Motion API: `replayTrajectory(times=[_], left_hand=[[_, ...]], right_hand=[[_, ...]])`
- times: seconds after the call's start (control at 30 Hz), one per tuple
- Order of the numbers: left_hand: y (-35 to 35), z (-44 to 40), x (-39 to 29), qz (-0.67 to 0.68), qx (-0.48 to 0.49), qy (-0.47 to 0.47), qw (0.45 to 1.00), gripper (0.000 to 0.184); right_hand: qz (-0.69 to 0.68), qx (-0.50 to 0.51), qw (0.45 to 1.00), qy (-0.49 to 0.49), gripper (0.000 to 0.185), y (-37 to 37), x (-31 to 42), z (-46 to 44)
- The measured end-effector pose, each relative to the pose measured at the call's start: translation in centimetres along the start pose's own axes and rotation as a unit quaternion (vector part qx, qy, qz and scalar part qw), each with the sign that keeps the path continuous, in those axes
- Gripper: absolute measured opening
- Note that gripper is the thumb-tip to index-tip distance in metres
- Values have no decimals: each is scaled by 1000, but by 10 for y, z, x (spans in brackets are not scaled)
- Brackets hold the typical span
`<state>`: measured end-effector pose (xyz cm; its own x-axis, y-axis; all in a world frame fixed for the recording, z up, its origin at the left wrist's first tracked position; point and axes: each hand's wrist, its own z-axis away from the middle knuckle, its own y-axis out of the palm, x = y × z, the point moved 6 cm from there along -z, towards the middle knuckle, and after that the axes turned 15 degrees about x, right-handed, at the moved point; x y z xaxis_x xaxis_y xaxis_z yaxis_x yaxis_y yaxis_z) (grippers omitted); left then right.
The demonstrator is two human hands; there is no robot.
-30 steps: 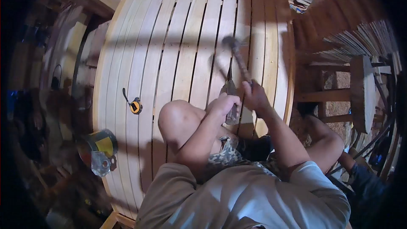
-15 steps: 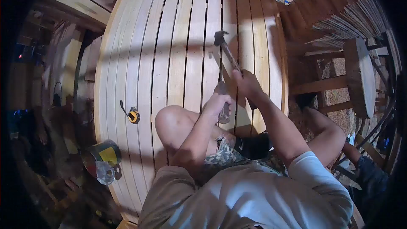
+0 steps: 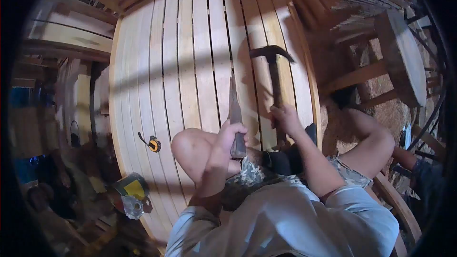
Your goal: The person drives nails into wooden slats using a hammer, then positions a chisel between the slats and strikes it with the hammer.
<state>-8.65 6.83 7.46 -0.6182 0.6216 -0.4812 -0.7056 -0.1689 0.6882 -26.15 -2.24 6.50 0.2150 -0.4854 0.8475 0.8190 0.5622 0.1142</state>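
Observation:
My left hand [image 3: 230, 135] is closed around the thick handle of a chisel [image 3: 233, 104], whose narrow blade points away from me over the slats. Whether the tip touches the wood cannot be made out. In my right hand [image 3: 287, 120] is a claw hammer [image 3: 275, 78], gripped by its shaft, with its dark head held up to the right of the chisel. Beneath both tools lies a pale slatted wooden platform [image 3: 185, 62] with narrow gaps between the boards. My bent knee is beside my left hand.
A yellow and black tape measure [image 3: 153, 144] lies on the slats at left. Nearer me, a yellow-labelled can [image 3: 133, 186] and a clear plastic container [image 3: 132, 207] stand by the platform's left edge. A wooden stool [image 3: 402, 59] is at right, near another person's arm [image 3: 404, 158].
The hammer has swung right and appears larger, its head now away from the chisel. My left hand and the chisel sit slightly lower and further left. The whole view has shifted somewhat.

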Motion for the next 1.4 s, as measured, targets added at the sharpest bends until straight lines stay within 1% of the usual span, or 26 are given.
replayTrajectory(times=[0.07, 0.13, 0.17, 0.2, 0.27, 0.3, 0.37, 0.43, 0.5, 0.57, 0.73, 0.83, 0.9, 0.93, 1.0, 1.03, 1.07, 1.13, 1.17, 1.2, 1.27, 1.33, 1.37, 1.4], left_hand=[[10, 15, 10, 1, -10, -3, 1000, 6], [33, 13, 15, 58, 6, -7, 998, 6], [36, 4, 17, 43, 10, -22, 999, 8], [39, -6, 19, 40, 10, -21, 999, 8], [41, -27, 19, -1, 12, 4, 1000, 7], [37, -36, 21, -10, 11, -15, 1000, 6], [39, -48, 16, -15, 14, -19, 1000, 6], [40, -55, 8, -20, 17, -25, 999, 6], [38, -55, 3, 36, -6, -77, 996, 6], [43, -50, -8, 44, 3, -79, 996, 6], [35, -50, -7, 81, 25, -84, 993, 8], [26, -63, -2, 69, 21, -72, 995, 8], [22, -74, 1, 40, -4, -73, 997, 7], [25, -75, 2, 46, -4, -71, 996, 7], [30, -73, -4, -15, 0, -28, 1000, 8], [32, -73, -5, 11, -11, -24, 1000, 9], [31, -72, -7, 12, -11, -25, 1000, 9], [34, -70, -8, 41, 1, -36, 999, 10], [31, -73, -4, 46, 2, -38, 998, 10], [28, -77, -1, 44, 4, -23, 999, 9], [27, -81, 0, 47, 3, -7, 999, 9], [25, -78, 2, 67, -50, -10, 996, 13], [27, -77, 0, 65, -38, -18, 997, 18], [29, -75, 2, 69, -40, -18, 997, 18]], right_hand=[[-60, -86, 990, -92, 25, -34, -5, 18], [-89, -91, 989, -72, 25, -64, -3, 24], [-115, -100, 986, -67, 23, -73, 0, 25], [-149, -116, 981, -42, 21, -80, 0, 26], [-195, -119, 973, -37, 20, -86, -4, 27], [-194, -117, 973, -38, 20, -86, -5, 27], [-214, -118, 969, -27, 20, -80, -6, 32], [-224, -104, 969, -26, 21, -75, -7, 31], [-232, -92, 968, -26, 23, -71, -7, 27], [-241, -50, 969, -28, 27, -65, -9, 22], [-232, -53, 971, 0, 27, -55, -17, 12], [-227, -55, 972, 39, 26, -46, -24, 9], [-276, -20, 961, 19, 28, -36, -27, -1], [-271, -20, 962, 23, 28, -32, -29, -5], [-223, -2, 974, 36, 30, -19, -34, -13], [-207, 18, 976, 65, 29, -11, -38, -18], [-207, 17, 976, 66, 29, -9, -39, -18], [-168, 26, 980, 104, 29, -8, -43, -14], [-205, 53, 973, 93, 29, -13, -45, -11], [-203, 53, 973, 97, 29, -19, -44, -9], [-211, -71, 974, 33, 26, -45, -30, -5], [-328, -147, 932, -39, 25, -71, -21, -5], [-365, -161, 913, -87, 24, -86, -23, -10], [-399, -175, 890, -136, 24, -97, -27, -13]])
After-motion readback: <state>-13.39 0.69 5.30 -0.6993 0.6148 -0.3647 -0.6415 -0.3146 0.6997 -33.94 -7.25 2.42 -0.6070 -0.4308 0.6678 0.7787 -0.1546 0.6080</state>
